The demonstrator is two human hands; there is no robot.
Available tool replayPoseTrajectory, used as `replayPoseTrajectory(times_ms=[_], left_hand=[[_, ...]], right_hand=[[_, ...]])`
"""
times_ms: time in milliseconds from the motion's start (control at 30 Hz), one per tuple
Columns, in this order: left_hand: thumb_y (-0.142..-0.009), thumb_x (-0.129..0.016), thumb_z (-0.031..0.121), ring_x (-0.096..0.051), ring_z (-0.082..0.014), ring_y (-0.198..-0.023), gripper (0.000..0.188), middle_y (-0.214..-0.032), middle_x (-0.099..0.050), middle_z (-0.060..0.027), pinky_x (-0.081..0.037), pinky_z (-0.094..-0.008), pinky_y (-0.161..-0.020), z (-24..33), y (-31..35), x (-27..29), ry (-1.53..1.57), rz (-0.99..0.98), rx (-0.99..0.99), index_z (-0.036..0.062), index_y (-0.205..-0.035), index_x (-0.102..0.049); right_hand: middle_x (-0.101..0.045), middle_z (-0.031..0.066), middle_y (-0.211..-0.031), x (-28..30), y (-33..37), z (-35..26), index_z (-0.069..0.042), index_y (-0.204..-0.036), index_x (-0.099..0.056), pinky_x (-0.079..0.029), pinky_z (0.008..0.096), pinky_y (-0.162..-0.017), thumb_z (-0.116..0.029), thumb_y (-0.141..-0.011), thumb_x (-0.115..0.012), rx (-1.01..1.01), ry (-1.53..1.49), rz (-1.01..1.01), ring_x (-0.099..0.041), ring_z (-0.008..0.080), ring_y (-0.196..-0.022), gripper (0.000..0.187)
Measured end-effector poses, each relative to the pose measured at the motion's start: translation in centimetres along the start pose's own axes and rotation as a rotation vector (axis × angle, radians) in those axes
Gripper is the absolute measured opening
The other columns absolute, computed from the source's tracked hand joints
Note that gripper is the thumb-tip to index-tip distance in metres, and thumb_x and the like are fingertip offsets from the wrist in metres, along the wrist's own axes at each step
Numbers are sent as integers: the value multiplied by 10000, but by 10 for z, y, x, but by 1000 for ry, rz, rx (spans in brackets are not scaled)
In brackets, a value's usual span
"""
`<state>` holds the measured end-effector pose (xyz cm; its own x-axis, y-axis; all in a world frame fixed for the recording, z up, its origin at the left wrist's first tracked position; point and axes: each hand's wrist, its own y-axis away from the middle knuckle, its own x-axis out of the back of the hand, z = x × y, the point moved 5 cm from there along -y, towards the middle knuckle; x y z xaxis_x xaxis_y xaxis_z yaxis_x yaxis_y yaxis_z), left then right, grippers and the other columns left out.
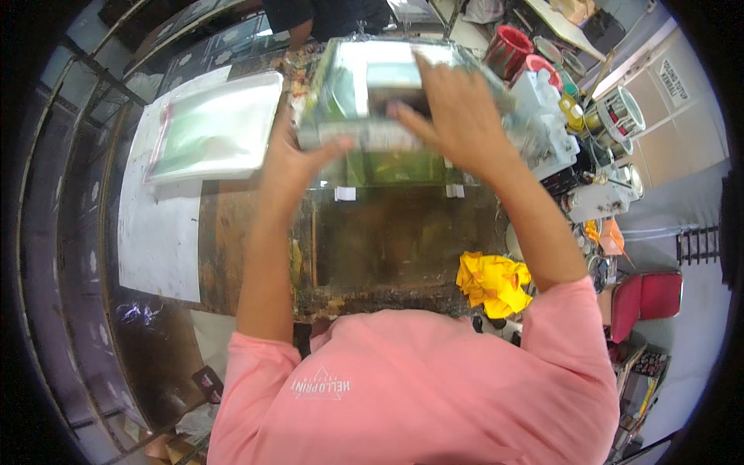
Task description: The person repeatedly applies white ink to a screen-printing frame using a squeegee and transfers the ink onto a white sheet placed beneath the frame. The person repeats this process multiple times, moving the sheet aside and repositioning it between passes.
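Hands are up at the far side of the table, and both are on one thing: a flat see-through bag (364,85) with green and white stuff inside. The bag lies straight ahead of the person, past the dark middle of the table. Its long side runs left to right.

The left hand (294,159) holds the near left edge of the bag. Its fingers curl up around that edge, partly shut. The right hand (457,116) lies on top of the bag, more to the right. Its fingers are spread wide and press down flat. The picture is a bit blurry here, so I cannot tell how tight the grip is. The right hand sits further onto the bag than the left one.

The bag looks a little lifted and tipped, above a green patch on the table.

The table (387,248) is dark and stained brown. A white sheet (159,248) covers its left part. On that sheet sits a stack of clear bags (213,128), well apart from the hands. A crumpled yellow cloth (494,283) lies at the near right edge.

To the right there are tubs, pots and a red bucket (508,48), all crowded together. A red chair (647,298) stands low on the right. Another person in dark clothes (325,17) stands at the far end.
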<state>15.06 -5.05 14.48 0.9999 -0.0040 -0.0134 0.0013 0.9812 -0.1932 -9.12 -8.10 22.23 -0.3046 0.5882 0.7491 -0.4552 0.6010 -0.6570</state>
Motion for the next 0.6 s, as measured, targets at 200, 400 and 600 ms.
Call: replayPoseTrajectory(times_ms=[200, 400, 600], left_hand=[[-620, -996, 576, -699, -270, -1110, 1120, -1149, -766, -148, -435, -453, -1053, -83, 61, -2, -721, 77, 67, -28, -1474, -595], [-615, -910, 735, -621, -264, -1028, 1212, -1027, -729, -118, -287, -438, -1062, -121, 72, 3, -951, 129, -92, 9, -1524, -571], [-599, -918, 728, -588, -258, -980, 1230, -1005, -694, -114, -290, -443, -1042, -125, 75, 3, -946, 100, -46, 4, -1529, -566]], right_hand=[[-740, 206, -993, -59, 76, 7, -159, -1311, -701, -539, 519, -873, -394, -999, -690, -87, -387, -752, -711, 387, -960, 391], [-757, 211, -1059, -63, 79, 15, -121, -1281, -708, -552, 520, -875, -393, -1016, -675, -202, -590, -651, -712, 437, -997, 382], [-753, 227, -1091, -75, 83, 18, -116, -1273, -712, -554, 508, -887, -413, -1023, -671, -208, -663, -906, -707, 449, -1024, 390]])
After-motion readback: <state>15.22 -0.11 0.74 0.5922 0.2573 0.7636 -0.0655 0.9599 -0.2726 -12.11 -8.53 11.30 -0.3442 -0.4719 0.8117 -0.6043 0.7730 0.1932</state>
